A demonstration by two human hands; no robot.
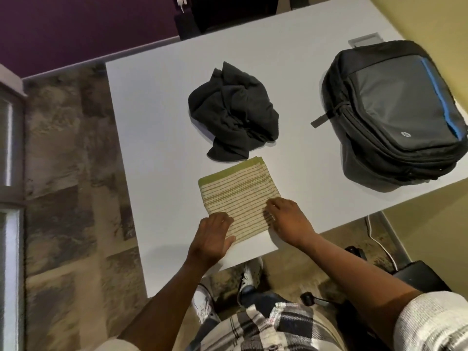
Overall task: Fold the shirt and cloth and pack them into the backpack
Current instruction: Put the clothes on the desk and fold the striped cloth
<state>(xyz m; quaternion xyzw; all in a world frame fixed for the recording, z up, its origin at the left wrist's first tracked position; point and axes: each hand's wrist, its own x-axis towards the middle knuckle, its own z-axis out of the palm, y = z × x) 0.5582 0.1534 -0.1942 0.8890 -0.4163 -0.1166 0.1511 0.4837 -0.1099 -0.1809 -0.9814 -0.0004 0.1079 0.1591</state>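
Both arms reach forward, palms down. The left hand (212, 239) lies flat. The right hand (287, 219) has its fingers bent.

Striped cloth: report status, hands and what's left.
Both hands, left and right, flat on folded striped cloth. Black shirt crumpled, unfolded. Backpack zipped shut, nothing packed. Nothing blocking.

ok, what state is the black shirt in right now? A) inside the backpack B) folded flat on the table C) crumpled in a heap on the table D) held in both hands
C: the black shirt lies crumpled in a heap on the white table, beyond the folded green-striped cloth that both hands touch, apart from the closed dark grey backpack.
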